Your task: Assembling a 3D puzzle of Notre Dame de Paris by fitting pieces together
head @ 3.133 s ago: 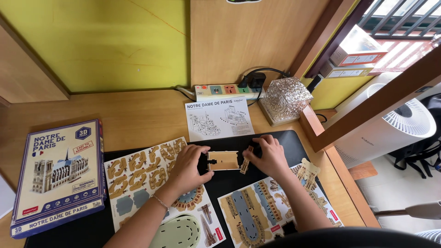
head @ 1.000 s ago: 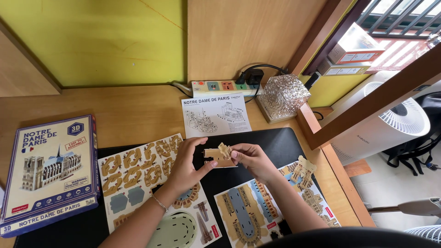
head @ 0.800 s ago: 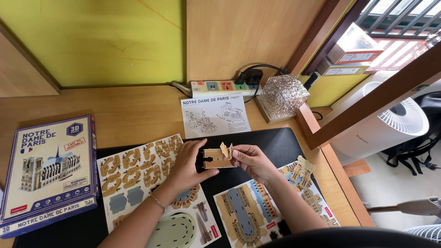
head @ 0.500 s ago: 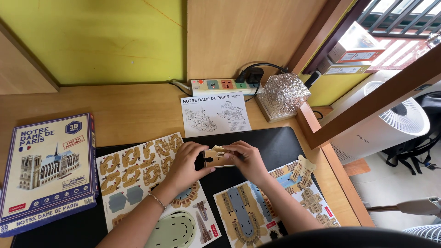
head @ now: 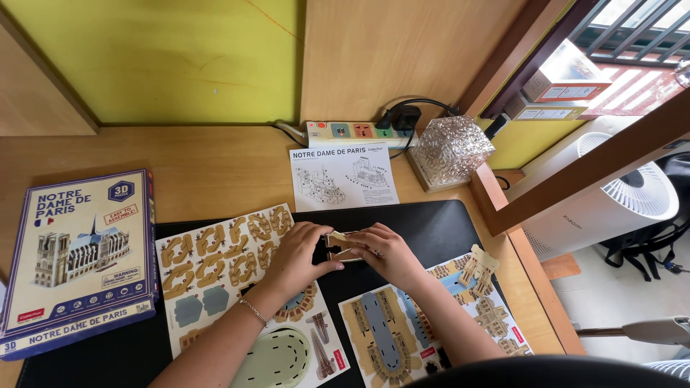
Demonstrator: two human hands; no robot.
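Cardboard model pieces (head: pixel 338 248) sit pinched between both hands over the black mat (head: pixel 438 223) on the counter (head: pixel 215 165), the left hand (head: pixel 298 251) curled closed on one side and the right hand (head: pixel 384 251) closed on the other. It looks to me like a joining step, tab into slot. Seating it fully would call for a gentle squeeze with the parts kept square, beside the punch-out sheet (head: pixel 215 251).

Both hands cover most of the puzzle piece (head: pixel 338 246), so its shape is anyone's guess. The sheet (head: pixel 287 359) at 6 o'clock runs off the bottom edge, and the box (head: pixel 75 259) at 9 o'clock gets clipped too.
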